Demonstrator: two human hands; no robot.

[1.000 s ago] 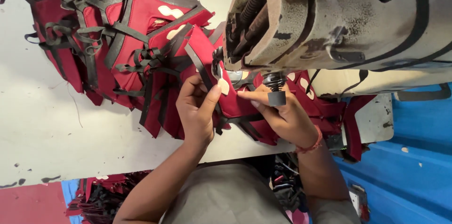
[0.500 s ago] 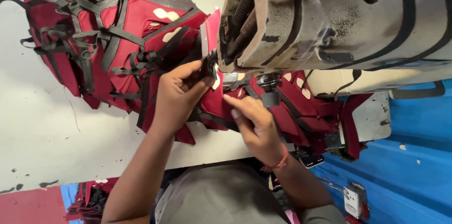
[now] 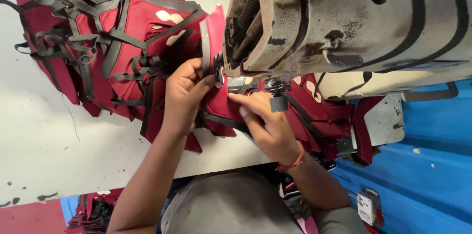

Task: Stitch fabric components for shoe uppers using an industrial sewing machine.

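Observation:
A worn grey sewing machine head [image 3: 344, 22] fills the upper right. Under its needle end lies a red fabric piece [image 3: 219, 103] edged with black strap. My left hand [image 3: 184, 91] pinches that piece and its black strap just left of the presser foot [image 3: 236, 84]. My right hand [image 3: 263, 123], with a red thread band at the wrist, presses its fingers flat on the red fabric below the foot. A black knob [image 3: 278, 101] hangs in front of the right hand's fingers.
A heap of red pieces with black straps [image 3: 98, 42] lies on the white table [image 3: 44, 140] at the left. More red pieces [image 3: 329, 116] trail off to the right under the machine. A blue surface [image 3: 423, 165] lies at the right.
Both hands have shifted left and up along the red piece towards the needle end. The left hand now pinches the strap beside the presser foot.

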